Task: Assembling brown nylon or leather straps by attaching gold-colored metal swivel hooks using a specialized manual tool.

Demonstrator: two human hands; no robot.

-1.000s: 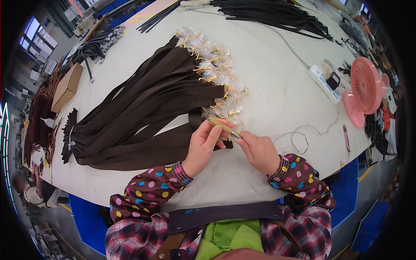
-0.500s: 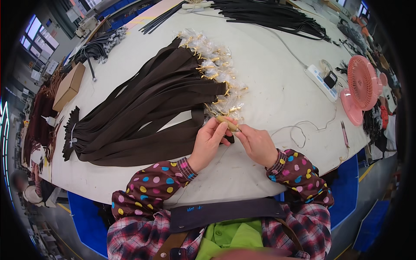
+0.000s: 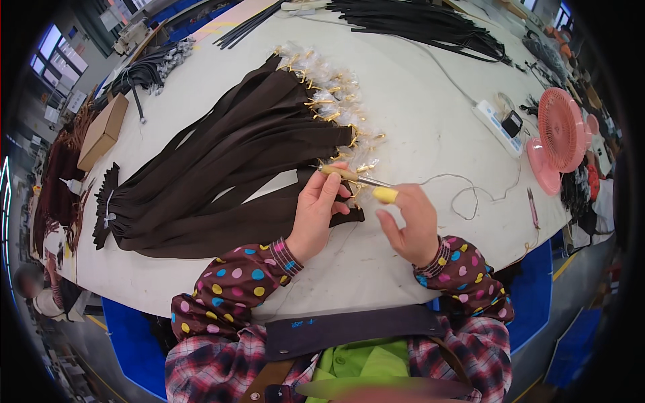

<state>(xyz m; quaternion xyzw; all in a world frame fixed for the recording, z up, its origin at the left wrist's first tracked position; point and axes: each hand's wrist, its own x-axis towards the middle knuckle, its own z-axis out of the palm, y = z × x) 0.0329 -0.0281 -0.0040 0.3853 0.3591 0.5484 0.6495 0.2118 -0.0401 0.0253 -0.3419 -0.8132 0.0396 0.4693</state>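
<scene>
Through the head view, I have the left hand (image 3: 314, 209) pinching a wooden-handled tool (image 3: 344, 174) above the worktop (image 3: 376, 282), near the dark brown straps (image 3: 222, 178). My right hand (image 3: 415, 225) is loose, thumb apart, its yellow-wrapped finger (image 3: 385, 195) by the metal tip; contact I cannot tell.

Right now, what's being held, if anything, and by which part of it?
The left grip holds a metal-shafted tool by its tan handle. The right grip is open near the shaft; whether a finger touches it can't be told.
</scene>
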